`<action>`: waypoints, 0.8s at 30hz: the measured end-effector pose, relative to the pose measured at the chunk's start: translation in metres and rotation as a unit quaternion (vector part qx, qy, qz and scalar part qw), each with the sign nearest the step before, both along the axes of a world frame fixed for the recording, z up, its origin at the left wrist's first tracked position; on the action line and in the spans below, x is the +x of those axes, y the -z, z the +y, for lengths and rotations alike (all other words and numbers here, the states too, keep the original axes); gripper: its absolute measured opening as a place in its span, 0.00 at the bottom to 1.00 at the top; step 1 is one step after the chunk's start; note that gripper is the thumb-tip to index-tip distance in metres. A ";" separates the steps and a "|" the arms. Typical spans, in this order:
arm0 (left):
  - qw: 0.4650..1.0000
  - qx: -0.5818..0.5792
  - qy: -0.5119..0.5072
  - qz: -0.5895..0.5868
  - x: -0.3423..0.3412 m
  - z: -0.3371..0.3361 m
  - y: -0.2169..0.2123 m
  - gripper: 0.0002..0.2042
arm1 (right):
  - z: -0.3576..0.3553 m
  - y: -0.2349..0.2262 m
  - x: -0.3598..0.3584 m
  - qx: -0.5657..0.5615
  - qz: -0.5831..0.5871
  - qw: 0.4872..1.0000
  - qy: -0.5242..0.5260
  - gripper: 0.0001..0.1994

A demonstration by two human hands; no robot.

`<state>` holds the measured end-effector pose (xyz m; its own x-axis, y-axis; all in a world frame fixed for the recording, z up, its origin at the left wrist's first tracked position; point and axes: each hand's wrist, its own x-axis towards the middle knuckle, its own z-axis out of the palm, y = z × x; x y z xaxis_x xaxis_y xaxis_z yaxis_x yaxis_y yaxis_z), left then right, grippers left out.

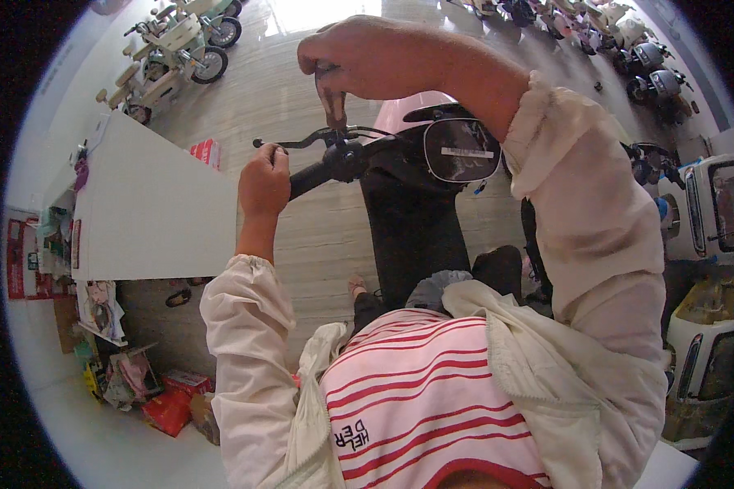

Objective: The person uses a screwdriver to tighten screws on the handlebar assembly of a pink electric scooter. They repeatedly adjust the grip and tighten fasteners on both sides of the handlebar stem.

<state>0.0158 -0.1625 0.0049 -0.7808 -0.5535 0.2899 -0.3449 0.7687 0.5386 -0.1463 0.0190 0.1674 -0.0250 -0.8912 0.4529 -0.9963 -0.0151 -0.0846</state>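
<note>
A scooter with a pink front (pixel 408 107) stands before me, its handlebar seen from above. My left hand (pixel 263 181) is closed around the outer end of the black handlebar grip (pixel 308 180). The brake lever (pixel 298 144) sticks out just beyond that hand. From the right, my right hand (pixel 359 61) reaches across the handlebar. Its fingers are pinched and point down at the black lever mount (pixel 334 137); whatever they hold is too small or hidden to make out. A rounded display (pixel 462 151) with a white label strip sits right of the mount.
A white table (pixel 159 204) is close on the left, with a red-and-white box (pixel 206 152) behind it. Parked cream scooters (pixel 167 61) line the far left, more scooters (pixel 648 69) the far right. White box-like units (pixel 714 208) are stacked at right. Red packages (pixel 171 407) lie lower left.
</note>
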 end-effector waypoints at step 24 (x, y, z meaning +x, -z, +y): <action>0.996 0.006 0.040 0.078 0.001 -0.010 0.001 0.13 | -0.006 0.005 0.025 0.070 -0.023 0.990 0.119 0.19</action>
<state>0.0172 -0.1729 0.0039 -0.7682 -0.4960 0.4048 -0.1947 0.7833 0.5903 -0.1212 0.0131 0.1625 -0.2600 -0.9115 0.3187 -0.9652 0.2354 -0.1141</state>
